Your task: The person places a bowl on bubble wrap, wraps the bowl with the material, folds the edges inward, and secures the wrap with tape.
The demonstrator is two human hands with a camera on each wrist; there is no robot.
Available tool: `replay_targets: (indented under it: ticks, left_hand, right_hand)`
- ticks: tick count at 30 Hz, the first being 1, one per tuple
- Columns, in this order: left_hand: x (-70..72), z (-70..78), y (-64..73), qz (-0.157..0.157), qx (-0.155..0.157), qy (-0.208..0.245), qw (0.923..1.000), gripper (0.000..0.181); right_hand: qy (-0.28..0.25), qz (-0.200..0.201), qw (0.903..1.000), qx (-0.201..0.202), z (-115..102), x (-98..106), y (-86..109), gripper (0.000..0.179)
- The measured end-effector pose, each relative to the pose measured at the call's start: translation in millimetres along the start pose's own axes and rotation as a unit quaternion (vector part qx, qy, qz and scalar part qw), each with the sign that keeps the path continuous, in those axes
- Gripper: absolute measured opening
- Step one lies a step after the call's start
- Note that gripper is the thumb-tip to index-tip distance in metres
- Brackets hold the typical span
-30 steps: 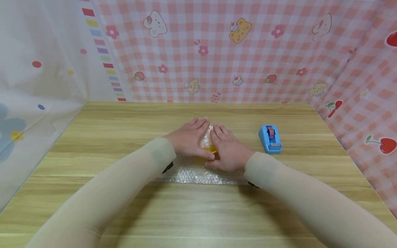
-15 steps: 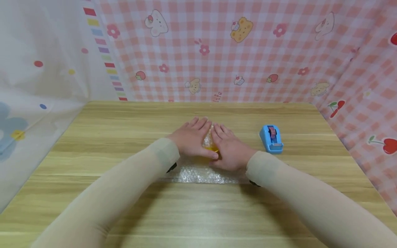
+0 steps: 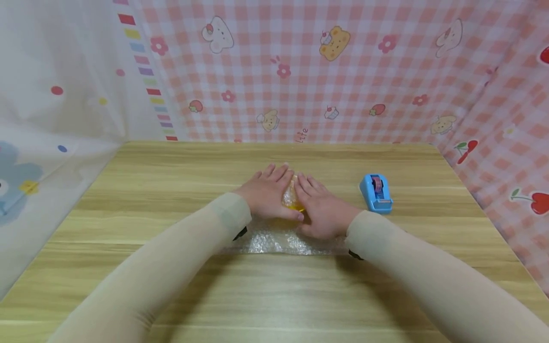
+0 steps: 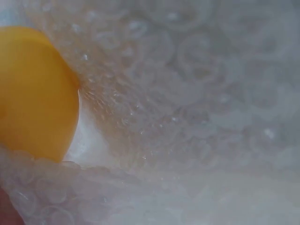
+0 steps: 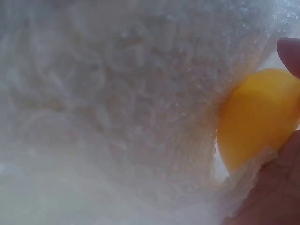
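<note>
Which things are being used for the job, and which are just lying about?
In the job:
bubble wrap
yellow thing, partly hidden by it

Just about:
blue tape dispenser, untouched, though maybe for later
checked cloth hanging behind

On my feed: L hand (image 3: pixel 268 198) & R hand (image 3: pixel 326 209) close tog., backs up.
Fingers (image 3: pixel 279 175) ~straight, pt. far; arms (image 3: pixel 171 252) in from near side.

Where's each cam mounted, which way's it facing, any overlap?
Head: on the head, facing forward and down at the table; left hand, right hand and sleeves show.
Left wrist: on that wrist, facing bubble wrap; a sliver of skin, lower left.
Right wrist: on that wrist, facing the wrap; fingers at right edge.
Shared: both wrist views show the yellow object and wrap.
</note>
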State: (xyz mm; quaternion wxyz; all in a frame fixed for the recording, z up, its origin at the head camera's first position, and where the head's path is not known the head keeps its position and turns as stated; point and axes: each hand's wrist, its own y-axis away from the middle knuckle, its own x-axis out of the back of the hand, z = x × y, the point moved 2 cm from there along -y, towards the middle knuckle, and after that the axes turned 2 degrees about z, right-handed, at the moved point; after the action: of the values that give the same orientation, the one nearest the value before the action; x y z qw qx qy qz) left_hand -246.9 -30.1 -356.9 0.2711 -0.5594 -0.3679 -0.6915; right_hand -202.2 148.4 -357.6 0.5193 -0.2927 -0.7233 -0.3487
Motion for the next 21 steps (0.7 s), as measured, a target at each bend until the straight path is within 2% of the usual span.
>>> replay_targets:
  ticks: [21]
  left_hand:
    - [0.9, 1.7, 0.6, -0.007, 0.005, 0.005, 1.0000, 0.128]
  right_hand:
    - [0.010, -0.008, 0.9999, 0.000, 1.7, -2.8, -2.4, 0.103]
